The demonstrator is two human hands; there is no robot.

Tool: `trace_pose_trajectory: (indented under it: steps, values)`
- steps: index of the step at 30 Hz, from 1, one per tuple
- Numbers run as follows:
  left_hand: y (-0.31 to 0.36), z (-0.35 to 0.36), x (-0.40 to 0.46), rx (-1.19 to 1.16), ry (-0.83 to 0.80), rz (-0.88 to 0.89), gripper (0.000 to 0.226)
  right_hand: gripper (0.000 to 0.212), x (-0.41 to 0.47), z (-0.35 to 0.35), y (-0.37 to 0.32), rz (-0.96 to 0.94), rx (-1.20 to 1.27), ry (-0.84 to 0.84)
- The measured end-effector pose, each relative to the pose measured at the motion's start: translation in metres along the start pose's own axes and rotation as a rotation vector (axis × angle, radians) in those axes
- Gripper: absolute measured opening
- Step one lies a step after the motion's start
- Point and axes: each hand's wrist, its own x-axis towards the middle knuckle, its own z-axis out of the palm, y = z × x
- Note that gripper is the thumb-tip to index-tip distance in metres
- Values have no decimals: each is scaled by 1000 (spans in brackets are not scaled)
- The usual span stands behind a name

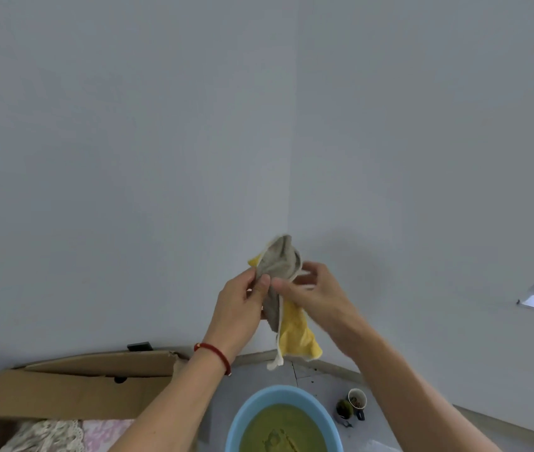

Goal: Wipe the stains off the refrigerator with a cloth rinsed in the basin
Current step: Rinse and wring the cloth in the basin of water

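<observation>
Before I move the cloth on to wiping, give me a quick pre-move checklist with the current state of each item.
1. Cloth held securely: ok. The left hand and right hand both pinch the grey and yellow cloth at chest height.
2. Cloth over the basin for drips: ok. The blue basin sits right below the hanging end.
3. Cloth wrung out: cannot tell. No drips show, but wetness cannot be judged.
4. Rinse water clean: not ok. The water in the basin looks murky yellow-green.
5. Refrigerator and stains located: cannot tell. Only plain walls face the camera.
6. Floor hazards: not ok. A small cup stands close beside the basin, and a cardboard box lies to the left.
</observation>
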Motion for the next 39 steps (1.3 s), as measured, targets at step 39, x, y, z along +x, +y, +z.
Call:
trace_pose_trajectory:
  steps: [39]
  values:
    - [-1, -104, 16, 89, 95, 234, 31, 38, 11, -104, 20, -190, 192, 16]
